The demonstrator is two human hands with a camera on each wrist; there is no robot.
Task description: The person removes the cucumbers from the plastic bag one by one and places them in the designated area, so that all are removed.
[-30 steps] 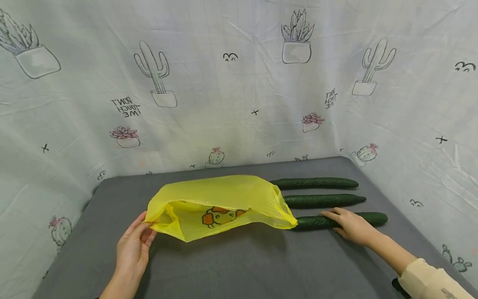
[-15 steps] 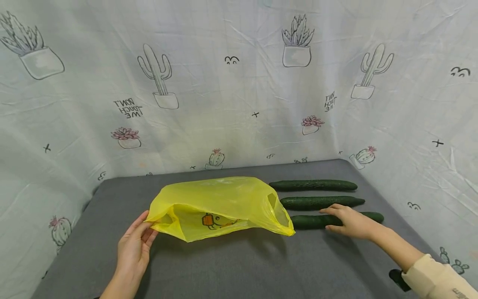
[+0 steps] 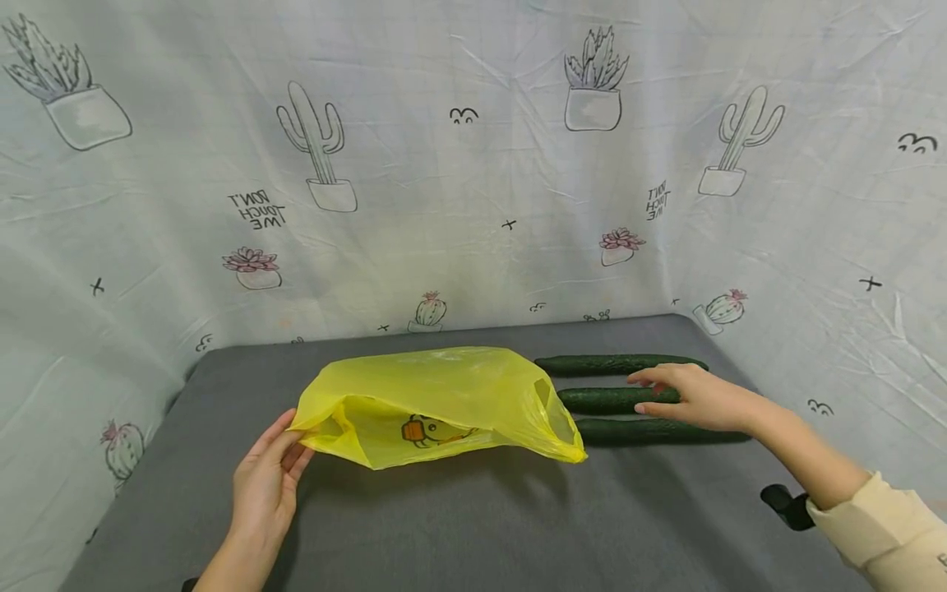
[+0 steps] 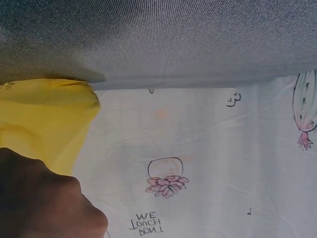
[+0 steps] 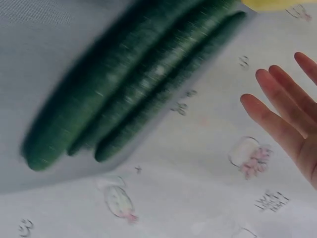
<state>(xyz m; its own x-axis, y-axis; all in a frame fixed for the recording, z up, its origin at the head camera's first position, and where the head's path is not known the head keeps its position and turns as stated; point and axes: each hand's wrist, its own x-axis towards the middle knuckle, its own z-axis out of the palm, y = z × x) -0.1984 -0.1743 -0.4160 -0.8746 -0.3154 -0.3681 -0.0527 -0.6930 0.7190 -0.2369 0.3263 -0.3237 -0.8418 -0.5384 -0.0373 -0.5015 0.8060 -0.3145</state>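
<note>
My left hand [image 3: 265,481] pinches the left edge of a yellow plastic bag [image 3: 436,374] at its mouth. The bag gapes toward me, and an orange cartoon print shows inside. In the left wrist view the hand [image 4: 44,198] is dark against the yellow plastic. Three long cucumbers lie side by side to the right: a back one [image 3: 592,364], a middle one [image 3: 602,400] and a front one [image 3: 629,432]. Over the middle and front ones is my right hand [image 3: 695,399], fingers extended and holding nothing. The right wrist view shows these fingers [image 5: 272,114] spread apart from the cucumbers.
A grey cloth-covered table [image 3: 459,526] lies beneath everything. White curtains [image 3: 473,173] printed with cacti and potted plants stand behind it and along both sides. A black strap-like piece [image 3: 787,506] hangs by the right forearm.
My right hand has come off the front cucumber and moved up and back over the middle one. The bag's right end has opened a little. My left hand stays at the bag's edge.
</note>
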